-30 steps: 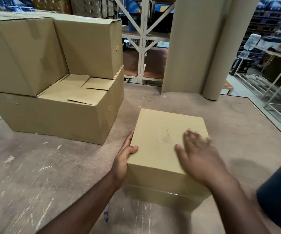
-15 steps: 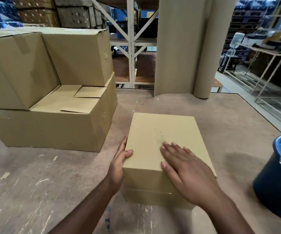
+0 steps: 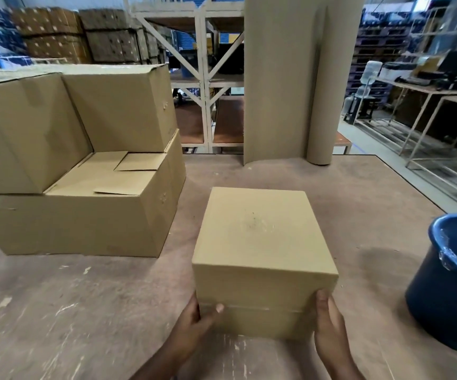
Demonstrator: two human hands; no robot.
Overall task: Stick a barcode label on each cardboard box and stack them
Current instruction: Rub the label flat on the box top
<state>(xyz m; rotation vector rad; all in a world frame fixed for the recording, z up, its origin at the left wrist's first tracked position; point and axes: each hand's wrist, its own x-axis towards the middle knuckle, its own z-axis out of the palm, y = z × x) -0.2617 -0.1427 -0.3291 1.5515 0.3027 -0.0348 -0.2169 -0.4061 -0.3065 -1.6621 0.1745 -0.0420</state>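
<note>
Both hands grip a small cardboard box [image 3: 263, 242] at its near lower corners, the left hand [image 3: 194, 322] with its thumb across the front face, the right hand [image 3: 328, 322] against the right side. Large cardboard boxes [image 3: 84, 187] are stacked beyond the left hand, and a blue bucket [image 3: 452, 292] stands right of the right hand.

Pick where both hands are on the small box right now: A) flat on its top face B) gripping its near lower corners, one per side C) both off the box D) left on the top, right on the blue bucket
B: the left hand and right hand each hold a near lower corner of the small box; its top face is bare.
</note>
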